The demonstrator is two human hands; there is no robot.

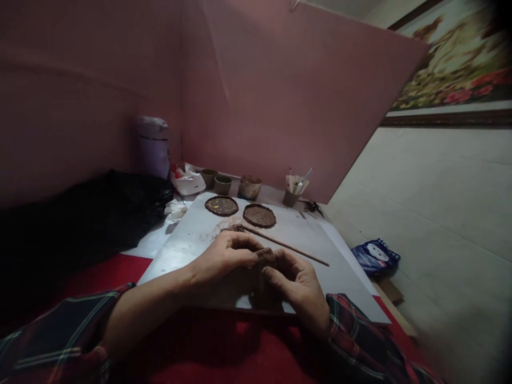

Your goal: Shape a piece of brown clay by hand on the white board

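Note:
Between my two hands is a lump of brown clay (265, 258), held over the near part of the white board (340, 288). My left hand (228, 256) pinches it from the left, thumb and fingers closed on it. From the right, my right hand (296, 277) grips the same lump, its thumb on the near side. Just beyond lies a thin brown stick (292, 247), its far end by some clay crumbs (236, 228). Farther back rest two flat round clay discs with raised rims, one yellow-speckled disc (221, 206) and one plain brown disc (260, 215).
Small cups (223, 185), a stained bowl (250, 188) and a cup of tools (291, 199) stand behind the board. A black bag (100, 213) lies at left, with crumpled tissue (175, 211) beside it. A blue packet (376, 257) is at right, by the tiled wall.

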